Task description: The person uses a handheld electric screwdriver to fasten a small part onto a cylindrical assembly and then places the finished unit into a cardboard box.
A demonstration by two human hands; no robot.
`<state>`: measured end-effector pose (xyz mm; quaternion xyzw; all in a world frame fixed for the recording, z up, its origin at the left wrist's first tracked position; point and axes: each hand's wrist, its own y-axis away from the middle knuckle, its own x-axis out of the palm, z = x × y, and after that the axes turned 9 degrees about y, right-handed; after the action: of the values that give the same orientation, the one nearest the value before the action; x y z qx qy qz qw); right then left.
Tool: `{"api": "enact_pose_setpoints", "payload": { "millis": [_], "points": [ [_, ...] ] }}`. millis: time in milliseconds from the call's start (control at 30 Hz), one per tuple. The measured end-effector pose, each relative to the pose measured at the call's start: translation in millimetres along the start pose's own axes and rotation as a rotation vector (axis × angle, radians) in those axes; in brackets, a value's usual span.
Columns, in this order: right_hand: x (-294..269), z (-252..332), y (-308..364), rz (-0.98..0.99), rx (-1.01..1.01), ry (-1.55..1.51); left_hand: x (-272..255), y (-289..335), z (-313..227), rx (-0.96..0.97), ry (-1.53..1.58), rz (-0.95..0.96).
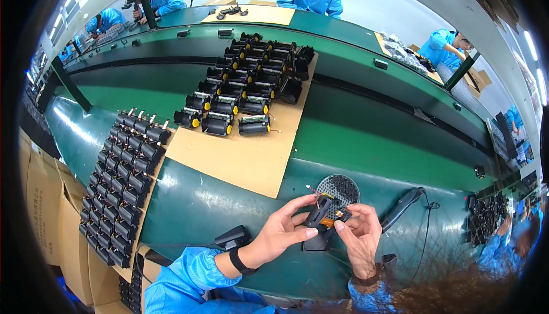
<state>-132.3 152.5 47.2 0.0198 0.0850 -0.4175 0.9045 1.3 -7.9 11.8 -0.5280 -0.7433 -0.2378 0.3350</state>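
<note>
My left hand [283, 228] grips a small black plastic part [319, 211] from its left side, thumb underneath and fingers on top. My right hand [361, 235] pinches the same part's right end, where an orange flat ribbon [330, 221] and a small connector stick out. Thin wires rise from the part's top left. Both hands hover over a black fixture block [315, 242] on the green bench. Just behind them sits a round dish of small dark screws [341, 188].
A cardboard sheet [246, 157] carries rows of finished black units with yellow knobs [246, 88]. Another sheet at the left holds several black parts [123, 182]. An electric screwdriver [401, 206] lies to the right. People in blue coats work beyond the conveyor.
</note>
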Motion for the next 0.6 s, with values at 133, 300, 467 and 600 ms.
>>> {"api": "enact_pose_setpoints", "payload": {
  "millis": [133,300,467,600],
  "points": [
    [-3.1,-0.2,-0.4,-0.049,0.015,-0.015,2.2,-0.5,0.8,0.025,-0.005,0.001],
    [-2.4,-1.2,1.0,-0.018,0.006,-0.036,1.9,-0.2,0.7,0.032,-0.008,0.026],
    [1.1,-3.0,2.9,-0.008,0.003,-0.095,3.5,1.1,4.4,0.006,-0.051,0.008],
    [2.2,-5.2,4.0,0.009,-0.019,-0.065,7.6,3.1,5.8,0.109,-0.243,0.020]
  ]
}}
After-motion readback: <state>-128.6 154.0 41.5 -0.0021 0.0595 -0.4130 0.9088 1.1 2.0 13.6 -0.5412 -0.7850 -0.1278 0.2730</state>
